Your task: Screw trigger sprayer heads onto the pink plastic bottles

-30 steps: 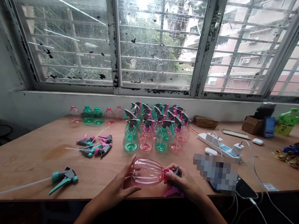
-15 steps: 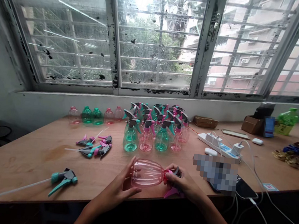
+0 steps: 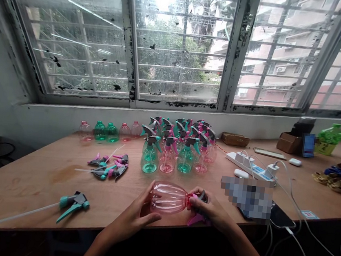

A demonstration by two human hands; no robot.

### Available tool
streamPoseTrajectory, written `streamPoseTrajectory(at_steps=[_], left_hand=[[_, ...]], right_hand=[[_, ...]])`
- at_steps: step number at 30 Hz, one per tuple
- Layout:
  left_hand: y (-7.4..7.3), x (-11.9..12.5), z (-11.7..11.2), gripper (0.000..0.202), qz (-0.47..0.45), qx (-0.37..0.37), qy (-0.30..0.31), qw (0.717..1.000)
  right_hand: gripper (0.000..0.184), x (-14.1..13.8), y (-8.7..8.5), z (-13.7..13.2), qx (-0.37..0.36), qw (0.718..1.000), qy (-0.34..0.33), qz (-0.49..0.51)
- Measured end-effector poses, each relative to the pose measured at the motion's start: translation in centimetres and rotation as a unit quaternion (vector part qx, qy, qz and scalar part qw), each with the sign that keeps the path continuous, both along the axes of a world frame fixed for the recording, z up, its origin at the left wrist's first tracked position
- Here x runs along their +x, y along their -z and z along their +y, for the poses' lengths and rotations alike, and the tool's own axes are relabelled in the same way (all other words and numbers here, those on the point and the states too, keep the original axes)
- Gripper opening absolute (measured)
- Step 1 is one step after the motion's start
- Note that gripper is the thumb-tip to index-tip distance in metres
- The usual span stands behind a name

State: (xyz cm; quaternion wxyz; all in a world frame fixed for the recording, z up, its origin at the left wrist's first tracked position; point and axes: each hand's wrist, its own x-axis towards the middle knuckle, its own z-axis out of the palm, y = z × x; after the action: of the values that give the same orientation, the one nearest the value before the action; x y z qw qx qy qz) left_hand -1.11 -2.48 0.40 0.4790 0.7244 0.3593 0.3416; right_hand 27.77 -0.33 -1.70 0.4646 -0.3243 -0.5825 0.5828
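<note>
A clear pink spray bottle [image 3: 168, 198] lies sideways between my two hands, over the table's front edge. My left hand [image 3: 140, 213] is curved around its base, thumb below and fingers behind. At the neck, the fingers of my right hand [image 3: 206, 206] are closed on the trigger sprayer, whose pink trigger [image 3: 196, 219] points down. Part of the sprayer is hidden by those fingers. To the left lies a loose teal and grey trigger sprayer [image 3: 73, 206] with a long tube. Behind it is a pile of pink, teal and grey sprayers [image 3: 112, 170].
Several green and pink bottles with sprayers [image 3: 166, 160] stand grouped behind my hands. Capless bottles [image 3: 111, 132] line the wall at left. A power strip [image 3: 250, 168], cables and a dark phone [image 3: 282, 215] lie to the right, near a small cardboard box [image 3: 288, 142].
</note>
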Motion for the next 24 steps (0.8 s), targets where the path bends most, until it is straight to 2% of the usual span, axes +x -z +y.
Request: streamPoseTrajectory(at_steps=[8, 12, 17, 24], left_hand=[[0.6, 0.11, 0.12, 0.098, -0.01, 0.009, 0.013, 1.0], [0.38, 0.12, -0.06, 0.1, -0.022, -0.004, 0.007, 1.0], [0.05, -0.05, 0.08, 0.091, 0.016, 0.011, -0.003, 1.0], [0.33, 0.17, 0.13, 0.097, 0.004, 0.024, 0.002, 1.0]], right_hand=[[0.041, 0.08, 0.25, 0.05, 0.004, 1.0, 0.005, -0.017], [0.04, 0.11, 0.32, 0.09, 0.006, 1.0, 0.003, -0.018], [0.041, 0.12, 0.51, 0.22, 0.005, 1.0, 0.003, -0.022], [0.042, 0.07, 0.45, 0.19, 0.002, 1.0, 0.006, -0.019]])
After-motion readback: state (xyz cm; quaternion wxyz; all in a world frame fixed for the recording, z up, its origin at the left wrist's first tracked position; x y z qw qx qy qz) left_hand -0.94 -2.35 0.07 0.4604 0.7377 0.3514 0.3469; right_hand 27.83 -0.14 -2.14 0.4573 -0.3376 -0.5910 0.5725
